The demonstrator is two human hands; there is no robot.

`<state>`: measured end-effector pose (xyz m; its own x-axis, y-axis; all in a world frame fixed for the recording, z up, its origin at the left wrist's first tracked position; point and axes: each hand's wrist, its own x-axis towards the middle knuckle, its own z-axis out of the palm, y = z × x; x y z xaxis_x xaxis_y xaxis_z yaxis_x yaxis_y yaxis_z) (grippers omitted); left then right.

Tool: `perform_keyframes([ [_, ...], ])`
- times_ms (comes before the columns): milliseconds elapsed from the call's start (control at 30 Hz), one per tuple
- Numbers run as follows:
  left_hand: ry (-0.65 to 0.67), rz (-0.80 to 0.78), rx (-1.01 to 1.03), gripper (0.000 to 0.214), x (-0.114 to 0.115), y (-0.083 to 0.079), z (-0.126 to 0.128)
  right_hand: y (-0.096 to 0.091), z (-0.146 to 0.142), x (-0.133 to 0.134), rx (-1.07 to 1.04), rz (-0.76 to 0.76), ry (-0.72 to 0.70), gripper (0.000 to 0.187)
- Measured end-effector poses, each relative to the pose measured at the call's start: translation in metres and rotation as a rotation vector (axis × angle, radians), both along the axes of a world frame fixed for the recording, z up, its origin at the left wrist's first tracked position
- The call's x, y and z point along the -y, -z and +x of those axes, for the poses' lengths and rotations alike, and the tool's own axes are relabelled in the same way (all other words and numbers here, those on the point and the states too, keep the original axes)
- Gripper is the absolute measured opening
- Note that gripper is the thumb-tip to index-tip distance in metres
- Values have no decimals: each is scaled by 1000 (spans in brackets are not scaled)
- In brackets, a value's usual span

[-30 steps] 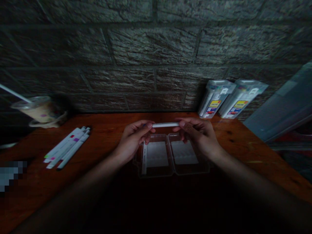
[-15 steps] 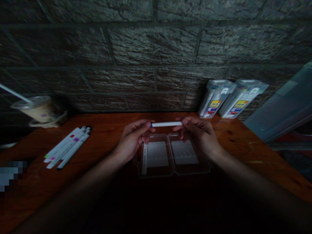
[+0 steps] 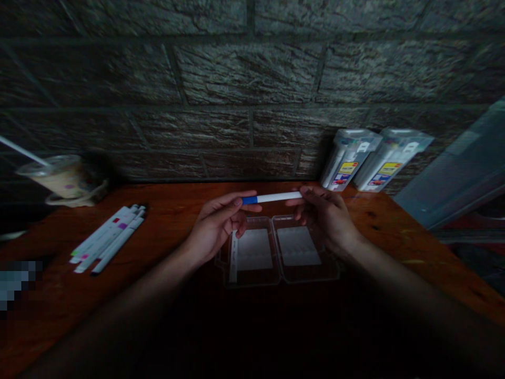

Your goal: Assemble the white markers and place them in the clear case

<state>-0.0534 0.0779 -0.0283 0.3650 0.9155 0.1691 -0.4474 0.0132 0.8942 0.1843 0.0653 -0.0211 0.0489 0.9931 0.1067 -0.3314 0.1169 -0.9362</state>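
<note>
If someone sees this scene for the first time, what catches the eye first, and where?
First, the white marker with a blue end, held between the left grip and the right grip at the centre, above an open clear case. Then the two labelled cases standing by the wall at back right, and the loose markers on the table at left.

A wooden table (image 3: 168, 218) bears markers (image 3: 106, 239), an open case (image 3: 310, 273) and two plastic boxes (image 3: 351, 160)
</note>
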Motion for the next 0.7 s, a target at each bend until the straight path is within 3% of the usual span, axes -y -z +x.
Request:
perform_keyframes([
  [267,69,19,22,31,3,-2,2,0,1,-1,-31,-64,-5,23],
  [700,3,-32,-41,34,6,-7,5,0,1,-1,44,-34,31,22],
])
